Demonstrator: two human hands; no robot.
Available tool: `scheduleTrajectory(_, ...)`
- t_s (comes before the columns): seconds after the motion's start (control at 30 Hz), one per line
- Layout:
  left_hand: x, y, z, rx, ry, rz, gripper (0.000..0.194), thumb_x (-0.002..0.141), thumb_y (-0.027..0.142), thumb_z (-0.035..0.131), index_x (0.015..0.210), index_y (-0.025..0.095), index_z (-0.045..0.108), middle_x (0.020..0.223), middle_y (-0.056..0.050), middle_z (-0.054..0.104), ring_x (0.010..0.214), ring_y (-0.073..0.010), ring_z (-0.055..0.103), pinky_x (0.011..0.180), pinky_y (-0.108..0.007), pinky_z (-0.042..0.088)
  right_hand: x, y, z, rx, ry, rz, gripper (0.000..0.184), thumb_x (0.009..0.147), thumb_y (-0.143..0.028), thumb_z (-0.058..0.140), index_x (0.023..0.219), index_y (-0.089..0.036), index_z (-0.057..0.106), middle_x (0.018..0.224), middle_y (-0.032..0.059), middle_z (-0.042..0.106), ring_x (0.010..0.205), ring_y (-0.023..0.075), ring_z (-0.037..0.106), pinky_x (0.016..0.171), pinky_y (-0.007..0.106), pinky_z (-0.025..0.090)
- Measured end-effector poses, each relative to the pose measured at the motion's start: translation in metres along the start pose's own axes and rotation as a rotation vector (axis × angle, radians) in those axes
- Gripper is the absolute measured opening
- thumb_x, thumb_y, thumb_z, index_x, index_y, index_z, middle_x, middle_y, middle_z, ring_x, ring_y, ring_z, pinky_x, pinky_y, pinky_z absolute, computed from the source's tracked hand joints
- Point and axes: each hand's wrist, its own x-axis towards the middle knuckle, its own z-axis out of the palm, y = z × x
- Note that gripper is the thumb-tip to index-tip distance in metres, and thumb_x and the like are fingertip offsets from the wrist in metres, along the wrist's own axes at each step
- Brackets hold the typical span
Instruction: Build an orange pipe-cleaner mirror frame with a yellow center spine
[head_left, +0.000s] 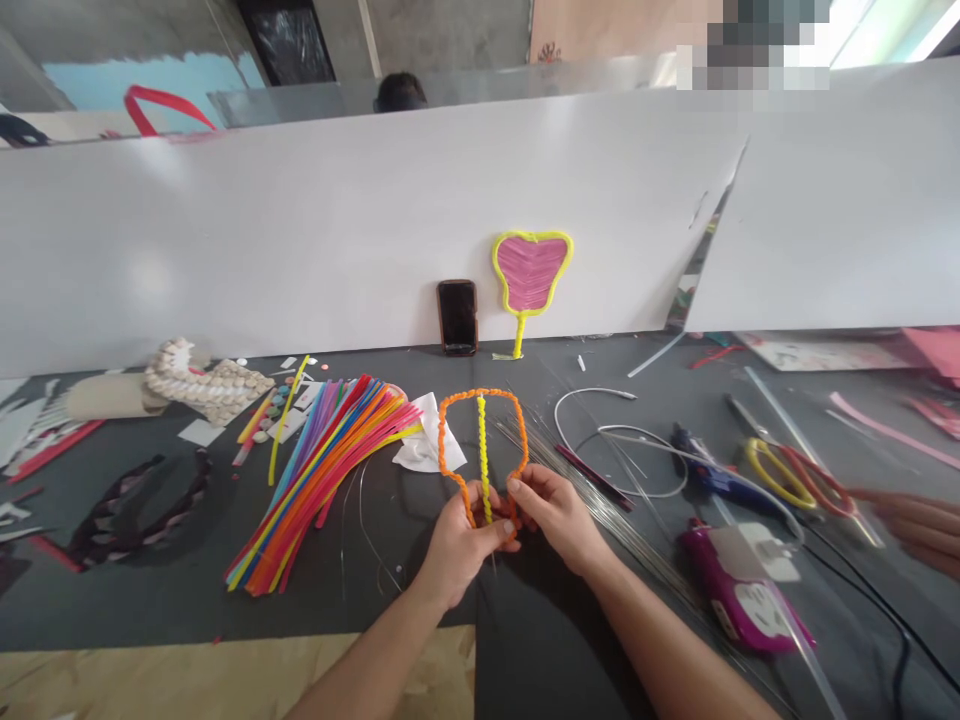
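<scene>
Between my hands stands a frame of twisted orange pipe cleaner [484,391], rounded at the top and narrowing below. A twisted yellow pipe cleaner [482,440] runs down its middle from the top edge. My left hand [463,540] is closed on the lower left of the orange frame, its thumb reaching across the bottom. With thumb and fingers, my right hand [551,510] pinches the frame's lower right side. My fingers partly hide the lower ends. A white tissue [427,435] lies behind the frame, beside a bundle of coloured pipe cleaners [330,450].
A pink, yellow-edged shape [532,270] and a phone [457,315] lean on the white partition [300,230]. Rightward lie metal wires [622,540], a glue gun [724,475], scissors [780,475] and a magenta device [742,610]. Another person's hand [919,520] is at far right. A headband [142,510] lies left.
</scene>
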Motion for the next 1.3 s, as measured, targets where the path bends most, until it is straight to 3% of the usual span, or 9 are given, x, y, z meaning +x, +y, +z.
scheduleTrajectory(0.37, -0.0012, -0.0016, 0.0046, -0.003, -0.011, -0.036, 0.030, 0.061, 0.022, 0.078, 0.075, 0.016, 0.052, 0.073, 0.002, 0.058, 0.069, -0.0126, 0.060, 0.059, -0.028, 0.057, 0.0009, 0.0029, 0.0006, 0.062, 0.075, 0.050, 0.013, 0.072, -0.030, 0.058, 0.079, -0.019, 0.058, 0.057, -0.0035, 0.056, 0.046, 0.0099, 0.048, 0.045, 0.023, 0.039)
scheduleTrajectory(1.3, -0.0007, -0.0005, 0.0035, -0.009, -0.022, -0.038, 0.032, 0.059, 0.024, 0.079, 0.073, 0.016, 0.052, 0.072, 0.002, 0.059, 0.068, -0.0128, 0.059, 0.058, -0.027, 0.057, 0.0004, 0.0018, 0.0008, 0.119, 0.047, 0.067, 0.023, 0.073, -0.041, 0.062, 0.079, -0.019, 0.059, 0.055, -0.0039, 0.054, 0.047, 0.0098, 0.046, 0.046, 0.023, 0.040)
